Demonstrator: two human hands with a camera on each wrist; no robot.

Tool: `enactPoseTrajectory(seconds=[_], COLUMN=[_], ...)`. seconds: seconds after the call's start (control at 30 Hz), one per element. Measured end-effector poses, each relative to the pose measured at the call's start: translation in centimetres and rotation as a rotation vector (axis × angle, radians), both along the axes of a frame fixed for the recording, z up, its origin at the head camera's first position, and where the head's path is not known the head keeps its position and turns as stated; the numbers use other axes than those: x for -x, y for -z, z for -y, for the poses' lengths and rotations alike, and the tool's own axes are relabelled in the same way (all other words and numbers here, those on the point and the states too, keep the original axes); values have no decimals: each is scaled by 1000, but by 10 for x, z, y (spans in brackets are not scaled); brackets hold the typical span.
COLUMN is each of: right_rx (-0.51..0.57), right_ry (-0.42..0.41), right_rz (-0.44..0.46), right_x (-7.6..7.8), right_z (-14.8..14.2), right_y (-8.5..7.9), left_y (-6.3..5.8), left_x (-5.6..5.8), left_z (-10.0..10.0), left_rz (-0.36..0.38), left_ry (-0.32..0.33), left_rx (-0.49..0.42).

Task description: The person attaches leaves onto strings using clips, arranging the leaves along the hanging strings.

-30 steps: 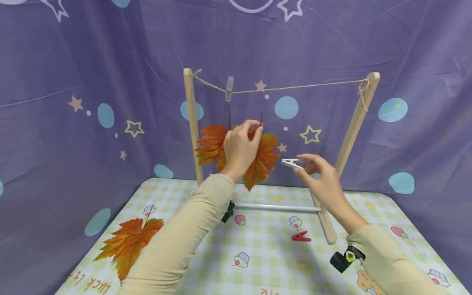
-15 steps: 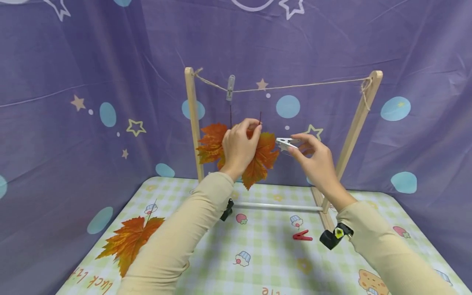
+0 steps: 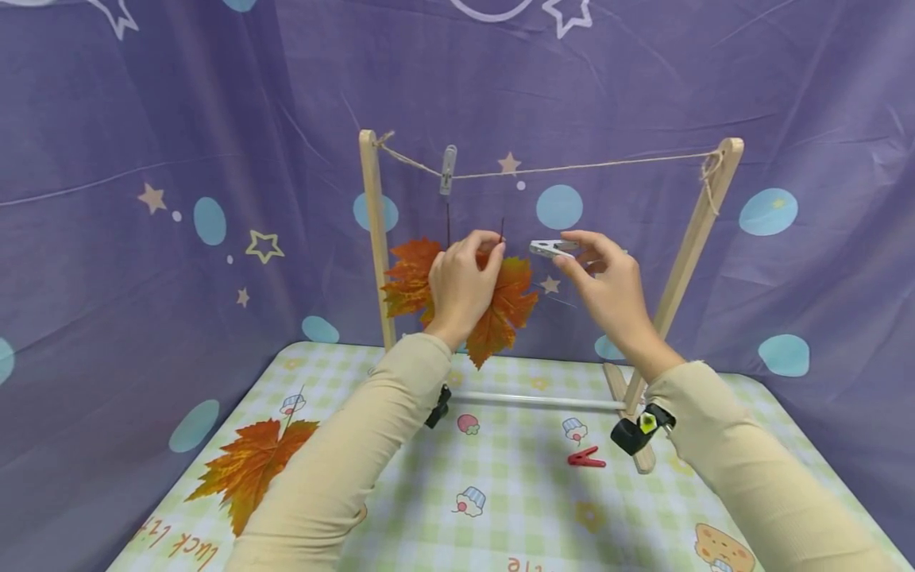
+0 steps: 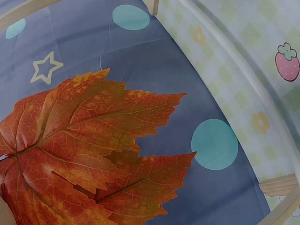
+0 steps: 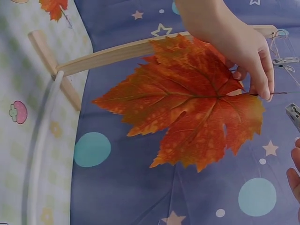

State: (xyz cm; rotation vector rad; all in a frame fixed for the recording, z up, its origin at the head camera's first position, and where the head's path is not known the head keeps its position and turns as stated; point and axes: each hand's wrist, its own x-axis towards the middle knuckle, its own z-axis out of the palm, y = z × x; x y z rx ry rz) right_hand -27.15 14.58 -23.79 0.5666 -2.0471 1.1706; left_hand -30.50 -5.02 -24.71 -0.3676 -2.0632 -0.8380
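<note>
My left hand [image 3: 465, 280] pinches the thin dark stem of an orange-red maple leaf [image 3: 503, 310], whose blade hangs below the fingers and fills much of the left wrist view [image 4: 79, 126]. To its right, my right hand [image 3: 609, 278] pinches the handle end of a pale clothespin [image 3: 549, 248] between thumb and fingers. The clothespin's nose points left, a short gap from the stem. Behind my left hand a second leaf [image 3: 411, 278] hangs by its stem below a clear clothespin [image 3: 448, 171] clipped on the string [image 3: 572, 168].
The string spans two wooden posts [image 3: 376, 238], with a white rod [image 3: 536, 401] low between them. A red clothespin [image 3: 586, 457] lies on the checked tablecloth [image 3: 407, 508] at right. Another maple leaf [image 3: 253, 469] lies at left, partly behind my left sleeve.
My right hand has risen and moved left with the pale clothespin, from below the leaf's middle to near stem height. My left hand and its leaf have barely moved.
</note>
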Motion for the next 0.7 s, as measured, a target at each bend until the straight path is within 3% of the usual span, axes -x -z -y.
enactPoseTrajectory(seconds=[0.7], right_rx=[68], right_ry=[33], right_rz=[-27], right_x=[11], right_z=[11], right_y=[-35], left_y=[-3], left_x=[0], left_z=[0], left_rz=[15], left_ry=[-5], left_rx=[15])
